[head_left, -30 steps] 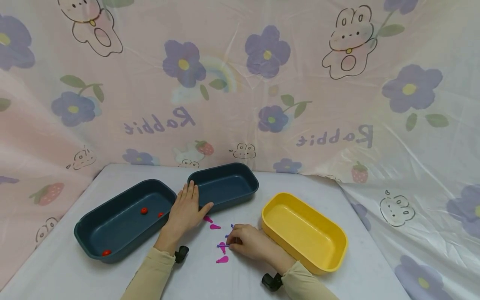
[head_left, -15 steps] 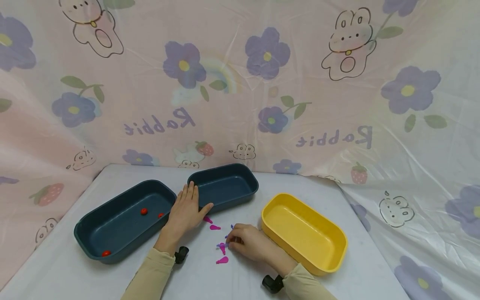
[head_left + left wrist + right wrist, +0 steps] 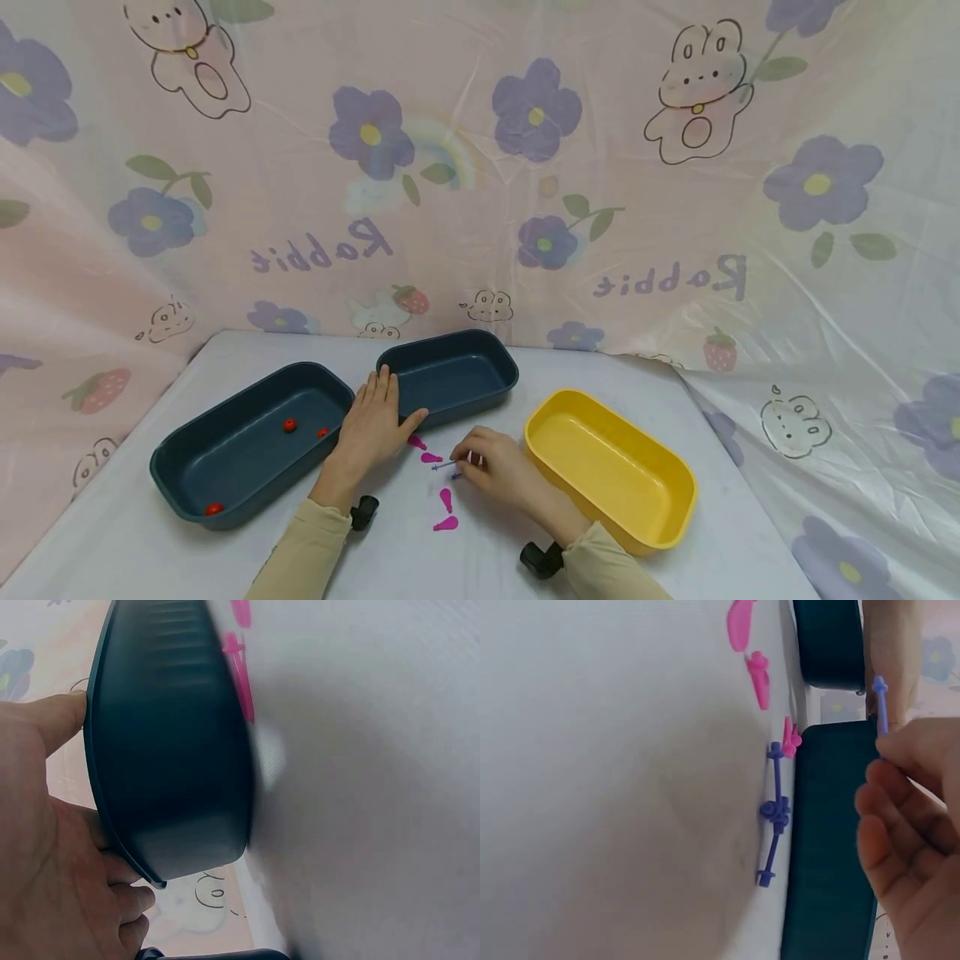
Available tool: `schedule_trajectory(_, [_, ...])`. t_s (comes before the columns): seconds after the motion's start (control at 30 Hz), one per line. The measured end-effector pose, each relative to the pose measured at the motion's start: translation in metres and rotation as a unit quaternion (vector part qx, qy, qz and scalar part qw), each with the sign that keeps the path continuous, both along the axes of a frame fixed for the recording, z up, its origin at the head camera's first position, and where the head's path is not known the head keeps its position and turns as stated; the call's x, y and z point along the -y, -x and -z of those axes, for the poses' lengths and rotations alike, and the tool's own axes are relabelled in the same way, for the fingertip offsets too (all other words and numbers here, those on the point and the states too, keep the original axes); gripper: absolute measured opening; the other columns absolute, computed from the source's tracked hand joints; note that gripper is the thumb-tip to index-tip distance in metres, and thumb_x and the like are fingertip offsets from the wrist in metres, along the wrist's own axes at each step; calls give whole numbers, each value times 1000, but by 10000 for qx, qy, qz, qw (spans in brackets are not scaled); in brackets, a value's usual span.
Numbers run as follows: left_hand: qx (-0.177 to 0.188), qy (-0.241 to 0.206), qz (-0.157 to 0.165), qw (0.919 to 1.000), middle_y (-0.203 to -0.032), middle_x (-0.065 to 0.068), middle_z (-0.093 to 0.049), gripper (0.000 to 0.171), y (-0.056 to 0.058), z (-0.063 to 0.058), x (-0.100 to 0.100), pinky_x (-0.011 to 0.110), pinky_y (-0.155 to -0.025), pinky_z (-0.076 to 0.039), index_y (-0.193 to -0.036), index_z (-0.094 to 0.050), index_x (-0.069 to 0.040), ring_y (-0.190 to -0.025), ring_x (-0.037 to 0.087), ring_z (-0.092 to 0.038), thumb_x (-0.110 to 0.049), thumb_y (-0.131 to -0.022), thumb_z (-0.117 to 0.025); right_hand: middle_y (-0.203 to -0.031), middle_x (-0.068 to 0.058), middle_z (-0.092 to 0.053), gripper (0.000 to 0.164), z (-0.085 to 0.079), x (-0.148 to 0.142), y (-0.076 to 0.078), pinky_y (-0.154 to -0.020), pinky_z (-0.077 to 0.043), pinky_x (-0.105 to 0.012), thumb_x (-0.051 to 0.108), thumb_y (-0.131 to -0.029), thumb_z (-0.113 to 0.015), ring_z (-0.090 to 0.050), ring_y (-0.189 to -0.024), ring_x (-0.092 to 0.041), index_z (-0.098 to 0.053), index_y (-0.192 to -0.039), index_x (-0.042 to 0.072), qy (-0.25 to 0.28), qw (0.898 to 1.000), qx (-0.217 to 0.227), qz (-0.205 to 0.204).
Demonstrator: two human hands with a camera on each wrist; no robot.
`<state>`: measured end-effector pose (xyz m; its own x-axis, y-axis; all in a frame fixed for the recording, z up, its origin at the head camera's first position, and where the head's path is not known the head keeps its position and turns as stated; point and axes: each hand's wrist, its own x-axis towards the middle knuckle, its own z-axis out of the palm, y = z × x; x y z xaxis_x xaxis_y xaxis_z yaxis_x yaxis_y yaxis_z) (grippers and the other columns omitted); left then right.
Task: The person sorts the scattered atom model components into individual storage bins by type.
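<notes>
My left hand (image 3: 367,433) rests with outstretched fingers at the near left end of the small dark blue tray (image 3: 457,412), its fingertips and thumb right at the rim. In the left wrist view the fingers lie along that tray's edge. My right hand (image 3: 498,471) pinches a thin purple stick with a small knobbed end (image 3: 881,705) between thumb and index finger, the other fingers curled. Below it on the white cloth lie more purple knobbed sticks (image 3: 778,780). Several flat pink bulb-shaped pieces (image 3: 446,523) lie between my hands.
A larger dark blue tray (image 3: 217,414) with red round pieces (image 3: 289,425) stands left of my left forearm. The yellow tray (image 3: 611,467) sits right beside my right wrist. A printed curtain (image 3: 465,208) hangs behind the table.
My right hand has moved a little away from me, carrying the purple stick up off the pink piece it overlapped. My left hand holds its place at the tray.
</notes>
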<state>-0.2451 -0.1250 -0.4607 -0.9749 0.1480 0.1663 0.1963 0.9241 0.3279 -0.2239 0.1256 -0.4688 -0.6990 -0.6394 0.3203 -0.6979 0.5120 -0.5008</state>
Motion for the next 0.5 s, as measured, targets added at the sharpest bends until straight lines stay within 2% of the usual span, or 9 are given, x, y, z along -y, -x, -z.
schedule_trajectory(0.27, [-29,31,-38,10000,-169,30,-13,93,1,2,0,58,-127,-16,-158,-25,14,-156,48,-14,-55,-104,-55,-96,2,-67,11,-3,6,9,-69,-57,-23,4,-93,-77,-63,-79,-15,-76,-102,10,659,9956,-505,442])
schedule_trajectory(0.5, [-24,15,-7,10000,-169,30,-12,93,1,3,0,58,-127,-15,-158,-24,14,-157,47,-11,-56,-104,-53,-97,-1,-67,9,-9,14,23,-68,-57,-22,3,-94,-76,-63,-80,-16,-76,-101,7,1125,9885,-689,737])
